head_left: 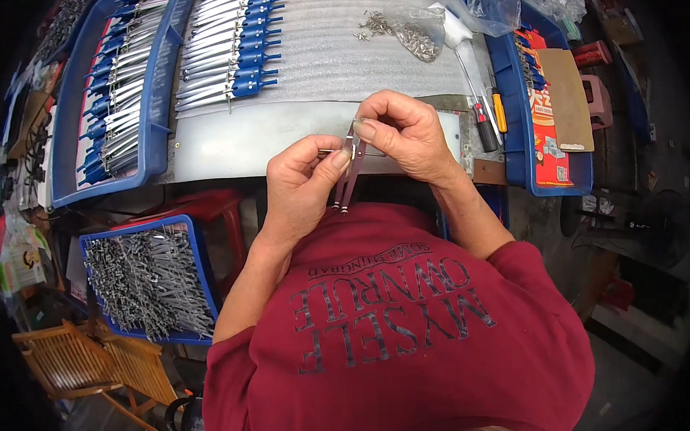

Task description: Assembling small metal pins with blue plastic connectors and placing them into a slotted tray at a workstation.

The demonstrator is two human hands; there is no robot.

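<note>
Over the near edge of the bench, my left hand [301, 180] and my right hand [412, 135] meet at one slim metal piece with two narrow legs [346, 191]. Its shiny legs point down toward my shirt and reflect dark red. Thumb and fingers of my left hand pinch it around the middle. The fingertips of my right hand close on its upper end. A thin rod [375, 154] crosses behind the piece, sticking out on both sides. My fingers cover the joint, so its details are hidden.
Rows of silver pieces with blue ends [255, 56] lie on the foam sheet [322, 55]. Small metal fasteners [375, 23] lie farther back. Screwdrivers [499, 112] lie at right. Blue trays [156, 123] flank the bench. Grey metal parts [148, 282] fill a lower-left bin.
</note>
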